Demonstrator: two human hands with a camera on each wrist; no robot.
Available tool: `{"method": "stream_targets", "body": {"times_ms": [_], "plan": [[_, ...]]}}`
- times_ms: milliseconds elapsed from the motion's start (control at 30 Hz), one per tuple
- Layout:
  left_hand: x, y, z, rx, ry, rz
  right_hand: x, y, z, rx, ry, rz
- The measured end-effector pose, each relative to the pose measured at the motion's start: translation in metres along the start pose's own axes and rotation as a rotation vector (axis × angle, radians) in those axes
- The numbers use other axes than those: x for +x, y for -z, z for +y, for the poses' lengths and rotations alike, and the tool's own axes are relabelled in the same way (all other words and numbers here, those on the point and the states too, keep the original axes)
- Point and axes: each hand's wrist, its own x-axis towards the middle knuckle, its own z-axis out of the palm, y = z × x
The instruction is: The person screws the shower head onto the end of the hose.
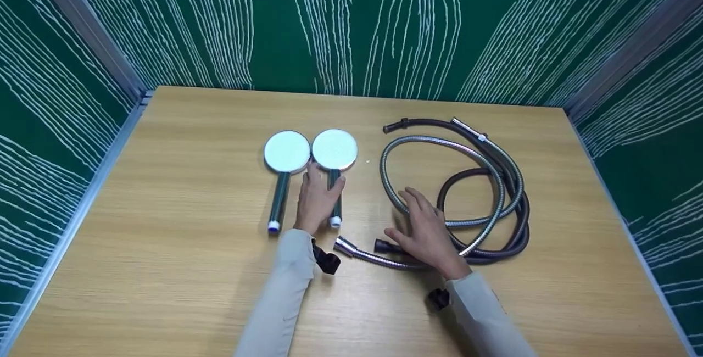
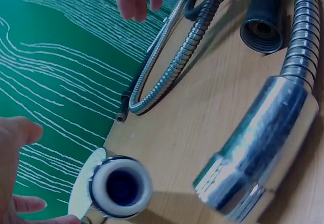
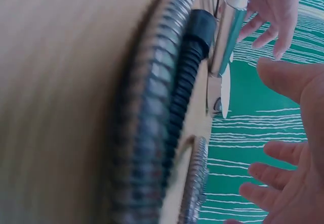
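Note:
Two hand showers lie side by side, a left hand shower [image 1: 286,151] and a right hand shower [image 1: 334,149], each with a round white face and dark green handle. My left hand [image 1: 317,197] hovers with spread fingers over the gap between their handles, thumb beside the right one. The white-rimmed handle end [image 2: 143,188] shows in the left wrist view. Over the coiled hoses my right hand [image 1: 425,230] is spread, gripping nothing. Beneath it run a silver shower hose [image 1: 425,139] and a black shower hose [image 1: 526,230], loosely tangled.
The silver hose's chrome connector [image 1: 345,245] and the black hose's end fitting [image 1: 384,246] point left, near my left wrist. The wooden table [image 1: 165,269] is bordered by green walls [image 1: 362,27] with white streaks at the back and sides.

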Motion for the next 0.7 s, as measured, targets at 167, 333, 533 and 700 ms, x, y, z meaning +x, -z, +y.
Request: {"method": "stream_targets", "body": {"times_ms": [167,333,533,700], "plan": [[0.005,-0.007,-0.003,-0.08,0.06,-0.011,-0.004,-0.008,-0.001,0.015,0.012,0.006],[0.008,-0.012,-0.006,-0.082,0.083,0.012,-0.007,-0.014,-0.003,0.025,0.014,0.011],[0.01,-0.015,-0.007,-0.063,0.083,0.008,-0.01,-0.018,-0.003,0.03,0.018,0.005],[0.014,-0.016,-0.008,-0.033,0.073,-0.003,-0.012,-0.022,-0.003,0.038,0.072,0.026]]}}
